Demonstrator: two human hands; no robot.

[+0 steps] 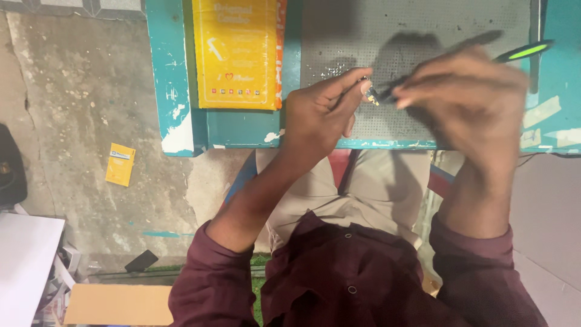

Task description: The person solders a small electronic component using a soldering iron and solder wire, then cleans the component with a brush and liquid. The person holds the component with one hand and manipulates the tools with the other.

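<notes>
The left hand (pixel 318 115) pinches a small metal part (pixel 371 95) between thumb and forefinger, steadying it over the grey perforated mat (pixel 423 36). The right hand (pixel 469 103), blurred, closes around a green-handled tool (pixel 520 52), its tip touching the part.

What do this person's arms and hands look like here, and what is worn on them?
Both hands are bare: no gloves, rings or watch show. The left hand is sharp; the right hand is blurred, so fine detail there is unclear. Each arm wears a dark maroon sleeve pushed up the forearm, part of a buttoned shirt of the same colour.
</notes>
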